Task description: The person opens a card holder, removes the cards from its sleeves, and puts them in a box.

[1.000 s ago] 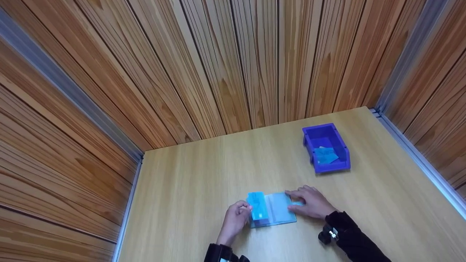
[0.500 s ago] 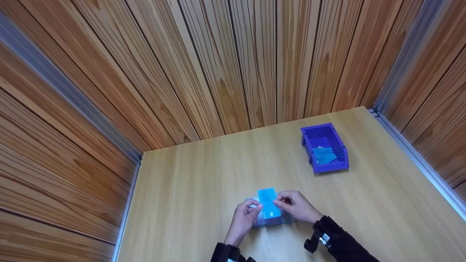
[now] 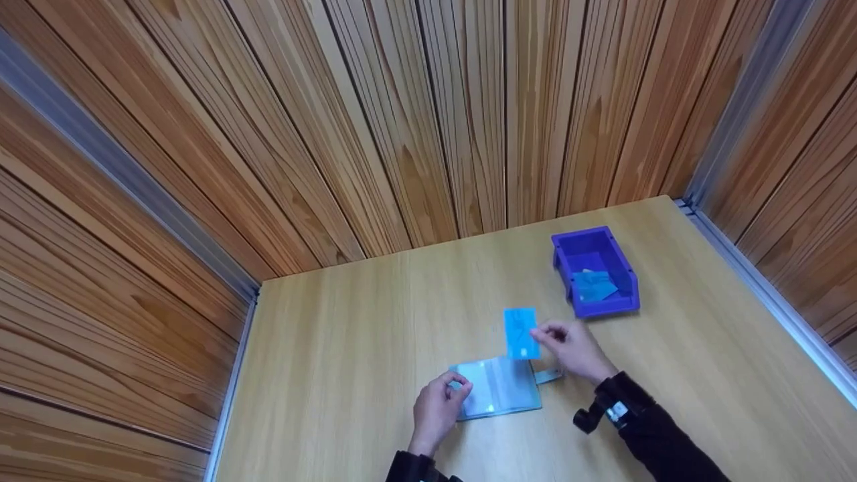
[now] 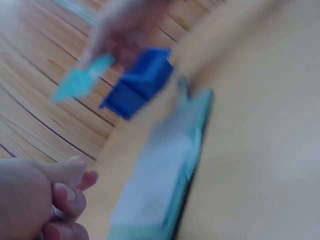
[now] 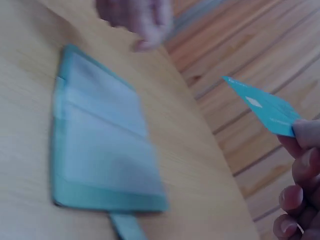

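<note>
My right hand (image 3: pixel 576 349) pinches a bright blue bank card (image 3: pixel 521 333) by its side edge, in the air beyond the card holder. A pale chip patch shows on the card (image 5: pixel 265 106) in the right wrist view. Below it on the table lies the open light-blue card holder (image 3: pixel 502 385), with clear sleeves inside and a strap (image 3: pixel 549 376) sticking out to the right. Beside the holder's left part, my left hand (image 3: pixel 436 408) has its fingers curled and thumb against them, with nothing between. In the left wrist view the left hand (image 4: pixel 45 200) is apart from the holder.
A purple bin (image 3: pixel 594 304) stands at the back right of the wooden table (image 3: pixel 348 348), with several blue cards (image 3: pixel 592 286) inside. Wood-panelled walls (image 3: pixel 402 134) with metal edge strips enclose the table at the back and both sides.
The card passed from my left hand to my right, which carried it away from the holder toward the bin. My left hand let go and drew back slightly, uncovering the holder's sleeves.
</note>
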`<state>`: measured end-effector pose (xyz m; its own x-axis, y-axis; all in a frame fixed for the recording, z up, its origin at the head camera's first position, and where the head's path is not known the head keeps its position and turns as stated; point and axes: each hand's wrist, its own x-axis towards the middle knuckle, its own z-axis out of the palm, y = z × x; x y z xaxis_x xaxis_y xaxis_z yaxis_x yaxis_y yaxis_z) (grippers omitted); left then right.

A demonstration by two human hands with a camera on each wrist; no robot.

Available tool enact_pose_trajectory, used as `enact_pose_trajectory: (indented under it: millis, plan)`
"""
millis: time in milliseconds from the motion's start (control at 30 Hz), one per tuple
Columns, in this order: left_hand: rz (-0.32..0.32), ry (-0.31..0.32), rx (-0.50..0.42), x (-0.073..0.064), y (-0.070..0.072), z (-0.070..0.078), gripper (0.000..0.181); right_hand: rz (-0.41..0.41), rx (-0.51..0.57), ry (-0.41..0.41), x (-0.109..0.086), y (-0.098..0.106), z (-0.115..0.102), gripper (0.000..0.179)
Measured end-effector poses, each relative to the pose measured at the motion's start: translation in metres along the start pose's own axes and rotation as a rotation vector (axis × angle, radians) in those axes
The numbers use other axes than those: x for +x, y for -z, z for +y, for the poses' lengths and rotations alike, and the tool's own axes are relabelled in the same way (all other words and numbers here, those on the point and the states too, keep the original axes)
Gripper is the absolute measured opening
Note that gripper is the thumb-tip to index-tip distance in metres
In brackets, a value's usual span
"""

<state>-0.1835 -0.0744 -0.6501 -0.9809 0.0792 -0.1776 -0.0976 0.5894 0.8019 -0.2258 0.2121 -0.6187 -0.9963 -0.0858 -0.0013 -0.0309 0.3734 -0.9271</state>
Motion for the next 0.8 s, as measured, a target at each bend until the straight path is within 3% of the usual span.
enact_pose_trajectory:
  millis: [133, 233, 367, 633, 800]
  plan:
    - [0.044, 0.0, 0.254, 0.0, -0.003, -0.007, 0.021, 0.122, -0.03, 0.009, 0.013, 0.03, -0.002, 0.025]
    - [0.027, 0.029, 0.33, 0.0, -0.005, -0.009, 0.037, 0.207, -0.081, 0.034, 0.022, 0.051, -0.003, 0.026]
    - [-0.017, 0.055, 0.345, 0.001, -0.006, -0.011, 0.046, 0.286, -0.093, 0.022, 0.03, 0.075, -0.006, 0.03]
    - [-0.045, 0.068, 0.335, 0.001, -0.008, -0.013, 0.051, 0.355, -0.064, -0.176, 0.035, 0.106, -0.007, 0.055]
    - [-0.055, 0.079, 0.327, 0.001, -0.009, -0.012, 0.051, 0.447, -0.065, -0.249, 0.043, 0.115, 0.008, 0.056]
